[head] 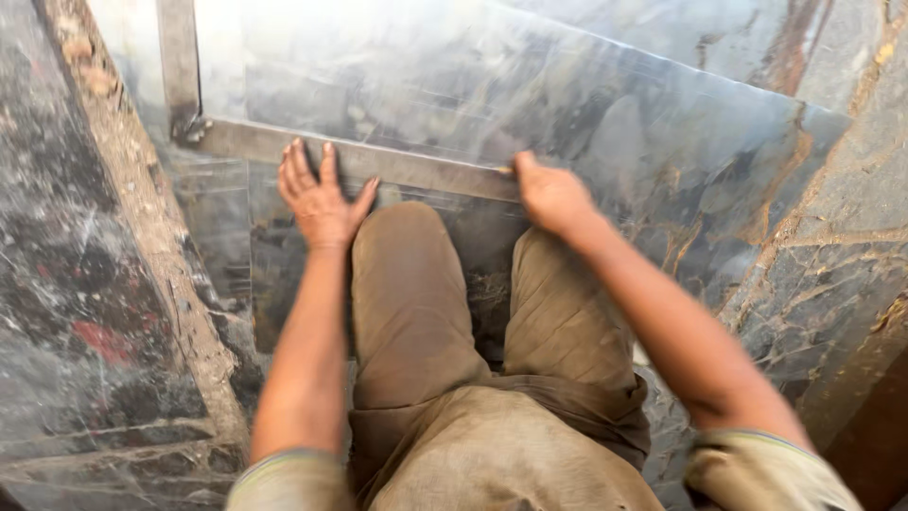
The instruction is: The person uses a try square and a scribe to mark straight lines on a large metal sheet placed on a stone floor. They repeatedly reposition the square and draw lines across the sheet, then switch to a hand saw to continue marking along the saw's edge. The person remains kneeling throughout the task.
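- Knees (416,284): person kneels on the marble-pattern slab (662,142).
- L hand (320,194): fingers spread wide, palm flat, pinning the metal square (426,168) w/ its long blade lying across the slab.
- R hand (551,196): closed on a thin pencil (504,170), tip touching the blade's far edge, approx. mid-length.
- Progress: drawn line not discernible; marking appears underway, slab uncut.

The glossy slab (615,123) beyond the metal square (378,163) lies open for reaching; the square's long arm bars the near edge; the left hand (318,199) presses it; the right hand (551,194) holds perhaps a pencil; the knees (407,274) crowd the space below.
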